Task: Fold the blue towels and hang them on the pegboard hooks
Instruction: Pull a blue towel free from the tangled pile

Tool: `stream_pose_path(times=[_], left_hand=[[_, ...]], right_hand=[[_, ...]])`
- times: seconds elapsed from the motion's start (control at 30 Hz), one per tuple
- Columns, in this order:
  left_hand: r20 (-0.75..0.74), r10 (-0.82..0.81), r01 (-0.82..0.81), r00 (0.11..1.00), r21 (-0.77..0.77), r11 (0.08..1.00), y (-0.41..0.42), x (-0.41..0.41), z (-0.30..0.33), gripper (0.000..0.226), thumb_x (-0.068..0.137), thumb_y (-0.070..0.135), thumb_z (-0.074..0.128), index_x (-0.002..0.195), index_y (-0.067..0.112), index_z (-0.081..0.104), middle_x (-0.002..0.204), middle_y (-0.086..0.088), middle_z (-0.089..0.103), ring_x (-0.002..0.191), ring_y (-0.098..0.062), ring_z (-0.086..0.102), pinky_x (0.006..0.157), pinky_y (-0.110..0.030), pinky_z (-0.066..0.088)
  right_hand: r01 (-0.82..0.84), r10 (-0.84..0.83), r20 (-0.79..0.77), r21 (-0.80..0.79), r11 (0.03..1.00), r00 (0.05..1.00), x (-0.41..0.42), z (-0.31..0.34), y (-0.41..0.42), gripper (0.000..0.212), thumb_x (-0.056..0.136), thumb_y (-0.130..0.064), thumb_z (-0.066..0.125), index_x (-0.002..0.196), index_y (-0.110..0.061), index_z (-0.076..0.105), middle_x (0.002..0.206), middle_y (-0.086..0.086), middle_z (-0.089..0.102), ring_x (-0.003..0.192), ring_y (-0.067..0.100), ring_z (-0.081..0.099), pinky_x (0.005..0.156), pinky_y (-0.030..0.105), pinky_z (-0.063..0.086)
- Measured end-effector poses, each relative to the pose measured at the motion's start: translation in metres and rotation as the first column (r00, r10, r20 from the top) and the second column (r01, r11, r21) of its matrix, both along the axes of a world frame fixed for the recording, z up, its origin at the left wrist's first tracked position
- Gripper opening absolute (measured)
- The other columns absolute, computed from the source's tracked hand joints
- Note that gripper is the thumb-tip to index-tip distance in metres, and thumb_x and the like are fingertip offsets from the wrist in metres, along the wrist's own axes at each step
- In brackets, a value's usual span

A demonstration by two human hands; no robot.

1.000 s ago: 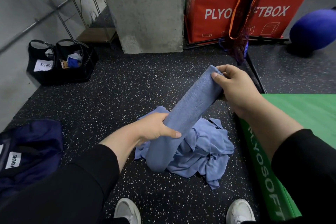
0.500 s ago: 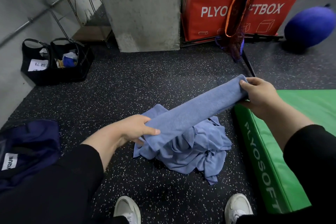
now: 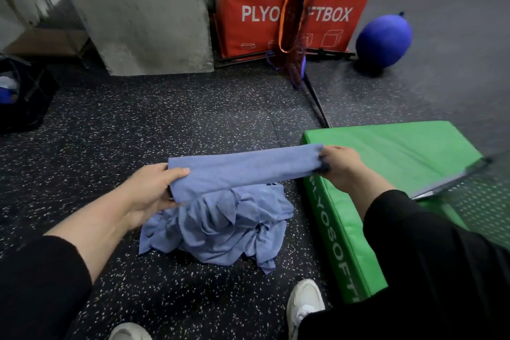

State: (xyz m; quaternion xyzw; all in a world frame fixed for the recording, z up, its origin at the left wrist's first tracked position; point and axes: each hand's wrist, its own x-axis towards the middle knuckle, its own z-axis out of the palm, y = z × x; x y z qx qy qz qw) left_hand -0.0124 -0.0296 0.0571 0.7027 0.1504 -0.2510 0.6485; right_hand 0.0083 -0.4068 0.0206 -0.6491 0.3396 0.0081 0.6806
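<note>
A folded blue towel (image 3: 242, 168) stretches as a long narrow band between my hands, almost level, above the floor. My left hand (image 3: 150, 193) grips its left end with the thumb on top. My right hand (image 3: 340, 167) pinches its right end over the edge of the green mat. Under the band lies a crumpled heap of blue towels (image 3: 220, 229) on the speckled black floor. A perforated board (image 3: 485, 190) shows blurred at the right edge; no hooks are visible on it.
A green soft mat (image 3: 386, 152) lies at the right. A red plyo box (image 3: 292, 5) with a hanging net bag (image 3: 294, 22), a concrete pillar (image 3: 143, 8) and a blue ball (image 3: 383, 40) stand behind. A black bag (image 3: 22, 94) sits far left. My white shoes (image 3: 303, 301) are below.
The towel band swung from steeply tilted to nearly level: my right hand came down and to the right, my left hand rose. The view turned right, and the perforated board came into sight.
</note>
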Motion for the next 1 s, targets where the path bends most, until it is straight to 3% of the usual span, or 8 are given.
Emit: stream_pose_path(times=[0.1, 0.2, 0.4, 0.53, 0.63, 0.77, 0.9, 1.0], left_hand=[[-0.027, -0.041, 0.039, 0.999, -0.077, 0.996, -0.028, 0.003, -0.009, 0.027, 0.097, 0.007, 0.062, 0.124, 0.006, 0.064, 0.112, -0.018, 0.075, 0.106, -0.038, 0.071, 0.096, -0.053, 0.055], [-0.025, -0.077, 0.073, 0.997, -0.112, 0.991, -0.059, 0.011, -0.021, 0.031, 0.094, -0.004, 0.062, 0.123, 0.006, 0.062, 0.114, -0.019, 0.074, 0.098, -0.034, 0.073, 0.079, -0.039, 0.062], [0.026, -0.061, 0.063, 0.998, -0.083, 0.995, -0.137, 0.043, -0.059, 0.024, 0.092, -0.005, 0.064, 0.113, 0.008, 0.064, 0.107, -0.014, 0.076, 0.081, -0.025, 0.072, 0.068, -0.033, 0.062], [0.025, -0.118, 0.118, 0.993, 0.017, 0.993, -0.188, 0.077, -0.103, 0.01, 0.094, 0.005, 0.068, 0.102, 0.011, 0.07, 0.099, -0.008, 0.077, 0.081, -0.024, 0.069, 0.08, -0.042, 0.059], [0.014, -0.145, 0.145, 0.989, 0.033, 0.989, -0.228, 0.109, -0.137, 0.005, 0.095, 0.009, 0.068, 0.096, 0.012, 0.071, 0.091, -0.004, 0.075, 0.077, -0.02, 0.066, 0.073, -0.037, 0.057], [0.003, -0.148, 0.148, 0.989, 0.028, 0.989, -0.275, 0.15, -0.176, 0.005, 0.095, 0.012, 0.068, 0.095, 0.015, 0.071, 0.082, 0.002, 0.074, 0.07, -0.019, 0.064, 0.07, -0.036, 0.053], [-0.012, -0.176, 0.177, 0.984, 0.029, 0.984, -0.312, 0.181, -0.207, 0.007, 0.094, 0.013, 0.069, 0.099, 0.015, 0.074, 0.098, -0.007, 0.078, 0.075, -0.02, 0.067, 0.076, -0.039, 0.055], [-0.027, -0.161, 0.161, 0.987, 0.006, 0.987, -0.338, 0.2, -0.225, 0.006, 0.093, 0.01, 0.069, 0.096, 0.014, 0.073, 0.098, -0.009, 0.078, 0.078, -0.022, 0.069, 0.076, -0.037, 0.056]], right_hand=[[0.029, -0.03, -0.017, -0.082, 0.996, 0.999, 0.008, -0.014, -0.03, 0.025, 0.085, -0.005, 0.059, 0.108, 0.0, 0.065, 0.086, 0.018, 0.063, 0.078, 0.029, 0.06, 0.074, 0.046, 0.055], [0.063, -0.067, -0.018, -0.165, 0.984, 0.998, 0.018, -0.022, -0.059, 0.027, 0.089, -0.001, 0.059, 0.115, -0.006, 0.058, 0.094, 0.016, 0.061, 0.08, 0.027, 0.06, 0.061, 0.036, 0.058], [0.049, -0.086, -0.073, -0.408, 0.912, 0.994, 0.047, -0.04, -0.134, 0.025, 0.094, 0.003, 0.05, 0.09, -0.022, 0.048, 0.08, 0.01, 0.05, 0.07, 0.021, 0.05, 0.04, 0.027, 0.051], [0.019, -0.102, -0.123, -0.546, 0.838, 0.987, 0.074, -0.07, -0.189, 0.031, 0.094, 0.003, 0.052, 0.08, -0.023, 0.044, 0.074, 0.009, 0.046, 0.077, 0.025, 0.048, 0.063, 0.04, 0.048], [0.015, -0.14, -0.157, -0.613, 0.79, 0.978, 0.096, -0.097, -0.224, 0.027, 0.094, 0.002, 0.049, 0.085, -0.023, 0.046, 0.078, 0.008, 0.046, 0.072, 0.021, 0.044, 0.051, 0.03, 0.043], [-0.013, -0.162, -0.186, -0.694, 0.72, 0.969, 0.124, -0.126, -0.264, 0.02, 0.094, 0.0, 0.046, 0.103, -0.017, 0.049, 0.091, 0.011, 0.049, 0.07, 0.019, 0.042, 0.054, 0.028, 0.034], [-0.009, -0.192, -0.19, -0.733, 0.68, 0.963, 0.147, -0.146, -0.299, 0.02, 0.093, 0.001, 0.047, 0.104, -0.015, 0.055, 0.094, 0.013, 0.052, 0.079, 0.022, 0.048, 0.053, 0.024, 0.031], [-0.003, -0.197, -0.191, -0.727, 0.687, 0.962, 0.162, -0.162, -0.323, 0.021, 0.092, 0.002, 0.047, 0.102, -0.016, 0.054, 0.085, 0.011, 0.051, 0.062, 0.018, 0.04, 0.051, 0.025, 0.029]])
